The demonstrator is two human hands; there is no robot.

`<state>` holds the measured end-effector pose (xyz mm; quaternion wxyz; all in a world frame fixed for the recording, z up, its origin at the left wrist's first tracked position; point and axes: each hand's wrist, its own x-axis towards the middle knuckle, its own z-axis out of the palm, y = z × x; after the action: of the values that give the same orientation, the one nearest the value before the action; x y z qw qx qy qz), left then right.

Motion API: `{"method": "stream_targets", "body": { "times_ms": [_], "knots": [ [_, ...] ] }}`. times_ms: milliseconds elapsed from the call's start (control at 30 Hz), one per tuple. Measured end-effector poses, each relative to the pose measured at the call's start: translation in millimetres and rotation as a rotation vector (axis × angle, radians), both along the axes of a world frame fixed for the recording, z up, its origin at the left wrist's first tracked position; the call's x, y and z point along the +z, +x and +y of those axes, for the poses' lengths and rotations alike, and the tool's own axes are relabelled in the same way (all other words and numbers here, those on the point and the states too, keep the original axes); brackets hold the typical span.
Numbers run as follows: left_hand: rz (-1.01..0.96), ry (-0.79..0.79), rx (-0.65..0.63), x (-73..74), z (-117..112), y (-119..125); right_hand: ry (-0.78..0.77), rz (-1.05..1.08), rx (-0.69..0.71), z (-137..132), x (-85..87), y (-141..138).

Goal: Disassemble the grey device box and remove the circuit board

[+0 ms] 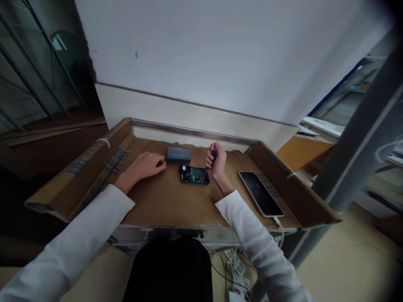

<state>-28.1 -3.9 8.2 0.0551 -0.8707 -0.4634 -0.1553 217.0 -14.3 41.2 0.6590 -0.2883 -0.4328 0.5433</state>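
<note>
A small open device [194, 175] with a green circuit board inside lies in the middle of the cardboard-covered table [170, 201]. My right hand [215, 161] is closed around a dark-handled screwdriver [211, 158] held upright, its tip at the device's right end. My left hand [146, 164] rests palm down on the cardboard, fingers loosely curled, its fingertips just left of the device. A dark grey cover [178, 154] lies behind the device.
A smartphone [260, 193] lies face up at the right with a white cable at its near end. Cardboard flaps rise on the left [78, 167] and right [292, 184]. A white wall stands behind. A power strip [236, 262] lies on the floor.
</note>
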Motion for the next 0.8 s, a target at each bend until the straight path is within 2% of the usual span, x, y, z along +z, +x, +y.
{"method": "stream_targets", "body": {
  "times_ms": [167,333,467,667,800],
  "knots": [
    [0.042,-0.046,0.084,-12.0,3,-19,-0.007,0.033,0.030,-11,2.0,5],
    [0.018,-0.035,0.098,-8.4,2,-18,0.000,0.031,0.040,-14,2.4,3],
    [-0.067,-0.039,0.062,-1.7,-1,-16,0.011,0.007,0.039,-14,1.3,2],
    [-0.115,0.050,-0.019,1.4,-7,-5,0.018,0.010,0.020,-15,1.4,3],
    [-0.216,-0.010,-0.117,2.8,-14,7,0.033,0.036,0.013,-16,0.6,1]
  ]
}}
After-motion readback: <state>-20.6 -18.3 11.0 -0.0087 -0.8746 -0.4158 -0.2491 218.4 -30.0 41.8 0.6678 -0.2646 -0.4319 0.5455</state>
